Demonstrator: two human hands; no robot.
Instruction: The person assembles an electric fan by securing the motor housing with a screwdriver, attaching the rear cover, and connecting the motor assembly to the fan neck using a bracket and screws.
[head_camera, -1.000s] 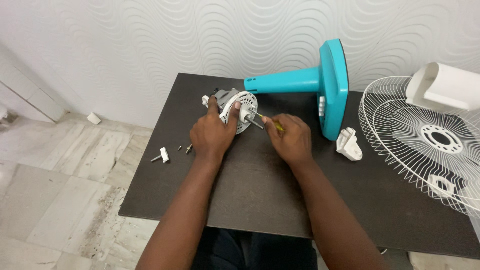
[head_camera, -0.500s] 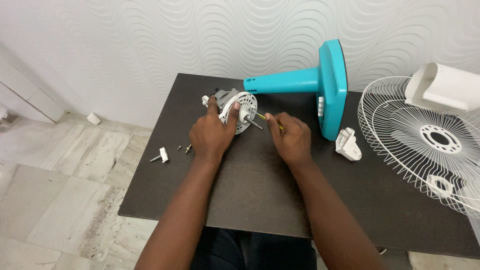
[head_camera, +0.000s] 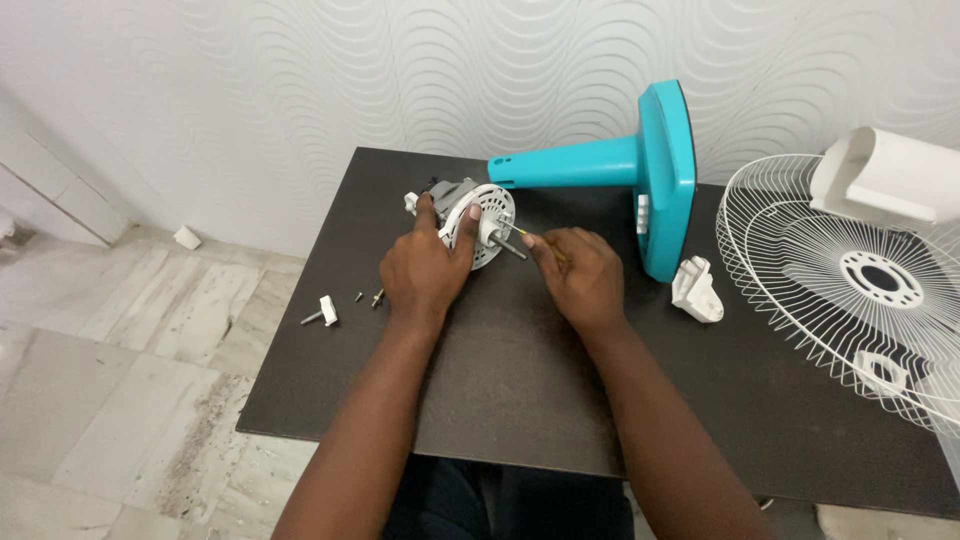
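At about nine o'clock on the dark table, a white clip and a few small screws lie loose near the edge, just beside your left wrist. A sweep of that forearm could likely knock them to the floor, where they would be hard to find.

Your left hand wraps the fan motor, thumb up on its white slotted face and fingers curled round the housing. The motor lies on its side at about eleven o'clock on the table, shaft pointing toward three o'clock. It is round, so if your grip loosens it can roll or twist away.

Your right hand is closed, its fingertips pinching a thin yellow-handled tool whose tip sits close to the shaft and the front plate. Pushed at a slant, the tip may slip off and jab your left thumb, which is very near, or scratch the plastic face. I cannot tell exactly what the tip is seated in.

At one o'clock the teal fan stand lies tipped over, its column end touching or nearly touching the motor; a nudge there could shove your work. The white bracket, wire guard and white cover at three o'clock lie well apart from your hands.
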